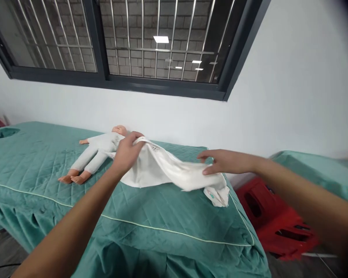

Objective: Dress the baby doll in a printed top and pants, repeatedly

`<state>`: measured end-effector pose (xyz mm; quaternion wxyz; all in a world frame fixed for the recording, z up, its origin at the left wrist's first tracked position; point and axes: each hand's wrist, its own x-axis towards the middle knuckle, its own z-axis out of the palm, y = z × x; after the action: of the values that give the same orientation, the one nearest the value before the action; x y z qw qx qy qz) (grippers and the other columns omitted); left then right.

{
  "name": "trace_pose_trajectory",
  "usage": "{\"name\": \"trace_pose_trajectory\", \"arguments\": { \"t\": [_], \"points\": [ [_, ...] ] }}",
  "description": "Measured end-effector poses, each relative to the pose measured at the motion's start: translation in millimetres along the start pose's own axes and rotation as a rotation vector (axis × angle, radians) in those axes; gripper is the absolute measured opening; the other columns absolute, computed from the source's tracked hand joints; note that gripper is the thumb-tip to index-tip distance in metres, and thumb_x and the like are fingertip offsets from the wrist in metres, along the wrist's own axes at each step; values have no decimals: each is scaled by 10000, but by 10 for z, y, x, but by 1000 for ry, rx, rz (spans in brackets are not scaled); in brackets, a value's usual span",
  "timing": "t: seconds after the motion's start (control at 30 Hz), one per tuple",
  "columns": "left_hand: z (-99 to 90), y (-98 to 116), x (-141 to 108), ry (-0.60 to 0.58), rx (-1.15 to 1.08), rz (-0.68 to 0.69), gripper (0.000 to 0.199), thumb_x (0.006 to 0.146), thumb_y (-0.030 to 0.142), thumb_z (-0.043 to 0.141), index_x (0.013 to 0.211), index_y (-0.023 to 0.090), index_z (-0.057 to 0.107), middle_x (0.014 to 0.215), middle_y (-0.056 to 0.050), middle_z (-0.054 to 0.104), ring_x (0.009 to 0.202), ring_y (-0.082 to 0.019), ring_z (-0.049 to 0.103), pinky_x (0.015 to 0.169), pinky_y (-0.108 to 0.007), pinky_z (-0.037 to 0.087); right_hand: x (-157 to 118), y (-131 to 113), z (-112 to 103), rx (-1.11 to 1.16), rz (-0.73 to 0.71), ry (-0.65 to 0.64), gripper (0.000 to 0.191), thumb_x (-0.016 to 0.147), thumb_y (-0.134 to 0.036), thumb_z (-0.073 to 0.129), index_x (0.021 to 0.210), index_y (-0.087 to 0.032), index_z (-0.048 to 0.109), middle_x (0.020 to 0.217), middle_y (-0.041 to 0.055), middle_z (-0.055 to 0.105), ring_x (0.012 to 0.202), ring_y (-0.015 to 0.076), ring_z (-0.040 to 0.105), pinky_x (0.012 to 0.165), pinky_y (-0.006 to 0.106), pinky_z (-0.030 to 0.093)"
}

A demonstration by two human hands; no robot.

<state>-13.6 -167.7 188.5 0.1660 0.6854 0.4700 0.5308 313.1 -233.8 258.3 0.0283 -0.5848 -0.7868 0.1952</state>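
Note:
A long white cloth (162, 170), perhaps a garment, stretches across the right part of the green bed. My left hand (130, 151) is closed on its upper left edge, near some small dark print, and lifts that edge off the cover. Over the cloth's right part hovers my right hand (220, 161), its thumb and fingers apart; whether the fingertips touch the fabric cannot be made out. Beneath this end lies a crumpled white piece with a small green mark (217, 195). Left of my left hand, a baby doll (97, 148) in a white suit lies on its back, partly hidden.
The quilted green bed cover (168, 216) has pale piping along its edge. A barred window (162, 50) is set in the white wall behind. Red plastic stools (278, 220) stand right of the bed, beside another green-covered bed (321, 173).

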Motion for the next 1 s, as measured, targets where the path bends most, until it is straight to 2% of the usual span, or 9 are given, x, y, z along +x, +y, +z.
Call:
{"name": "trace_pose_trajectory", "arguments": {
  "t": [0.13, 0.23, 0.3, 0.43, 0.57, 0.7, 0.8, 0.9, 1.0],
  "points": [
    [93, 424, -157, -271, 315, 246, 213, 862, 240, 514, 1011, 238, 667, 936, -19, 728, 874, -229, 650, 794, -314, 460, 301, -513, 508, 232, -247, 192, 624, 814, -514, 679, 1357, -256, 513, 1418, 71, 549, 1194, 268, 570, 977, 375, 459],
    [69, 541, -241, -312, 519, 365, 219, 887, 246, 506, 1042, 237, 661, 897, -30, 727, 798, -222, 649, 729, -301, 442, 494, -844, 616, 263, -384, 310, 225, 900, -371, 569, 1073, -240, 624, 1038, 9, 691, 905, 202, 615, 810, 329, 471],
    [-12, 527, -268, -279, 581, 406, 216, 921, 285, 492, 1050, 231, 657, 900, -41, 725, 796, -220, 649, 718, -297, 432, 575, -911, 578, 221, -416, 369, 166, 895, -213, 495, 976, -235, 637, 919, -16, 687, 836, 179, 603, 756, 299, 447],
    [-196, 383, -251, -198, 741, 373, 233, 934, 271, 446, 1028, 207, 649, 931, -68, 713, 819, -246, 657, 703, -314, 426, 613, -791, 455, -70, -395, 495, 329, 904, -126, 392, 1108, -224, 630, 1106, 40, 678, 1005, 223, 608, 853, 329, 427],
    [-249, 110, -204, -69, 787, 272, 289, 909, 186, 415, 1114, 202, 618, 1059, -88, 693, 936, -269, 656, 725, -323, 442, 557, -571, 425, -261, -250, 570, 356, 951, -172, 339, 1146, -216, 633, 1122, 100, 664, 984, 253, 619, 832, 355, 430],
    [-222, -281, -213, 32, 577, 127, 289, 909, 226, 443, 1140, 216, 615, 1110, -77, 698, 1012, -267, 644, 797, -332, 463, 469, -310, 486, -62, -120, 672, 372, 843, -112, 386, 1060, -223, 667, 1092, 50, 693, 996, 237, 624, 844, 339, 449],
    [-212, -523, -261, 42, 372, -6, 258, 921, 297, 450, 1074, 213, 641, 1002, -57, 724, 938, -247, 655, 803, -321, 470, 348, -149, 564, 152, 17, 680, 332, 806, -164, 433, 1011, -231, 686, 985, 32, 711, 850, 214, 633, 730, 310, 464],
    [-229, -614, -298, 70, 307, -66, 268, 923, 361, 466, 1045, 215, 656, 950, -48, 732, 895, -236, 654, 775, -303, 464, 193, -30, 626, 332, 184, 660, 285, 814, -262, 486, 1013, -256, 690, 878, 17, 699, 693, 189, 604, 598, 288, 438],
    [-266, -583, -263, 56, 425, -91, 285, 910, 422, 494, 1027, 232, 671, 918, -55, 732, 884, -260, 654, 734, -308, 445, 101, 135, 648, 504, 261, 635, 261, 807, -344, 556, 1006, -260, 700, 836, 21, 689, 675, 192, 607, 571, 283, 439]
  ]
}}
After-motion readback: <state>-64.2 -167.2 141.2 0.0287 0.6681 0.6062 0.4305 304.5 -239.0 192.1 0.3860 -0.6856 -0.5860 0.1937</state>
